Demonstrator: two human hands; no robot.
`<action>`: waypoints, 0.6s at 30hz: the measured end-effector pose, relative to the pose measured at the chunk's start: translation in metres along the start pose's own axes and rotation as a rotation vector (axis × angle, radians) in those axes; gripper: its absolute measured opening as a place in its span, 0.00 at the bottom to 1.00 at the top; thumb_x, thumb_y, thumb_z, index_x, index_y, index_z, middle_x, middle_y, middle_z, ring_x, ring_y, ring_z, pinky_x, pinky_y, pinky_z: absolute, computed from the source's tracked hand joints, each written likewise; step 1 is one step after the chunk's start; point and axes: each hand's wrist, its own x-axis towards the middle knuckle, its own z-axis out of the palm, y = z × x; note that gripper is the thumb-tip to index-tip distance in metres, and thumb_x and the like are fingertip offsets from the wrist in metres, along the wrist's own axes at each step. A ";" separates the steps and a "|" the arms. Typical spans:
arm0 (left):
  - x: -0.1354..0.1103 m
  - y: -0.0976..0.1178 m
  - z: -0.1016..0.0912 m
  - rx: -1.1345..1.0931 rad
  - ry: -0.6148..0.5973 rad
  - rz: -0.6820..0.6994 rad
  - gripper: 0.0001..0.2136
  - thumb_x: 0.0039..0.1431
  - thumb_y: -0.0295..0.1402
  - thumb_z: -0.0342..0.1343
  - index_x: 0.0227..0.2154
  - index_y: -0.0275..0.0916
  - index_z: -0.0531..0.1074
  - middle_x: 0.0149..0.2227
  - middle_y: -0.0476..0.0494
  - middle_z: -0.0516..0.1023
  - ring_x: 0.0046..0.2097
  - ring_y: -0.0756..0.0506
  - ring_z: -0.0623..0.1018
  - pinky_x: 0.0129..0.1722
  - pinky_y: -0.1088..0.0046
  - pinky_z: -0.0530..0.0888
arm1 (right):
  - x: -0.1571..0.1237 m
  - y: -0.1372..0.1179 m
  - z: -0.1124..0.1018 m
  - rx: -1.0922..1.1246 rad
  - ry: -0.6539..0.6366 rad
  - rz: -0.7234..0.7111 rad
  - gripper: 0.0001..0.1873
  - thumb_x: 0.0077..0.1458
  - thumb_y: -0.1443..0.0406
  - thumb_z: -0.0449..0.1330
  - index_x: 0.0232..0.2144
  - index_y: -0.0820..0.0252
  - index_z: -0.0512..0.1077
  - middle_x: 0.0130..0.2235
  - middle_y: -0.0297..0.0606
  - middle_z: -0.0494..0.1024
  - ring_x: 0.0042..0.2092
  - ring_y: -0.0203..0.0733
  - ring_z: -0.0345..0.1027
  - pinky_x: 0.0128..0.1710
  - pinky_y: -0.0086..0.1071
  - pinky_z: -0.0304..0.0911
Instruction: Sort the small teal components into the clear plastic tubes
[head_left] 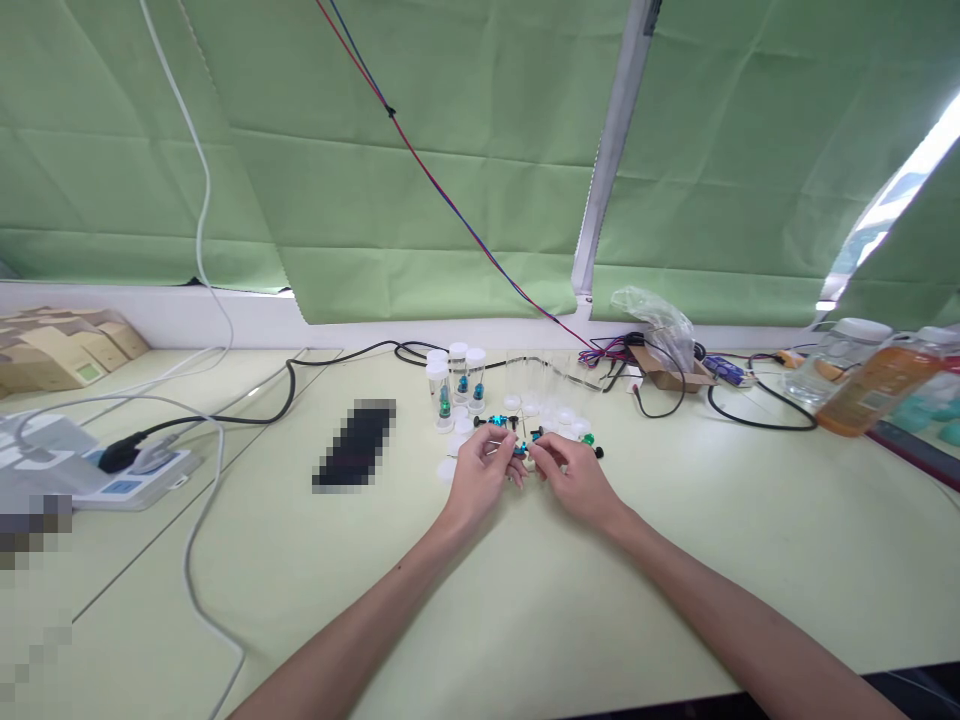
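At the middle of the table my left hand (481, 470) is closed in a pinch on a small blue part (520, 450), too small to name exactly. My right hand (576, 478) meets it from the other side, thumb and fingertips pressed together at the part's right end. What the right fingers hold is too small to make out. Just beyond the hands lie small blue and black pieces (496, 422) and a green and black piece (589, 440). White round caps (566, 416) are scattered around them. Capped clear tubes (444, 400) with blue or green pieces inside stand behind my left hand.
Clear uncapped tubes (534, 375) stand behind the caps. A dark pixelated rectangle (355, 445) lies to the left, near a white power strip (142, 480) and cables. At the right are a cardboard box (667, 375), an orange drink bottle (874, 390) and a clear jar (840, 360).
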 end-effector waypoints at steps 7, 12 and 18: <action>0.001 0.000 -0.001 -0.007 0.007 0.007 0.14 0.54 0.44 0.60 0.31 0.38 0.67 0.24 0.50 0.71 0.24 0.48 0.75 0.23 0.72 0.74 | -0.001 0.000 0.000 0.019 0.009 0.017 0.15 0.63 0.55 0.52 0.32 0.59 0.71 0.27 0.34 0.73 0.28 0.36 0.65 0.29 0.30 0.61; 0.002 -0.001 -0.002 -0.006 0.020 0.011 0.15 0.53 0.45 0.60 0.30 0.38 0.68 0.23 0.50 0.72 0.24 0.47 0.76 0.23 0.71 0.74 | -0.001 -0.001 0.000 0.077 0.050 0.006 0.14 0.57 0.58 0.60 0.44 0.57 0.69 0.41 0.41 0.76 0.34 0.39 0.71 0.31 0.32 0.66; 0.001 0.000 -0.001 0.003 0.019 0.010 0.15 0.53 0.45 0.60 0.30 0.38 0.68 0.23 0.50 0.71 0.24 0.48 0.75 0.23 0.71 0.74 | -0.002 -0.003 -0.001 0.074 0.057 -0.046 0.09 0.58 0.61 0.58 0.41 0.56 0.69 0.43 0.40 0.72 0.34 0.38 0.71 0.30 0.30 0.66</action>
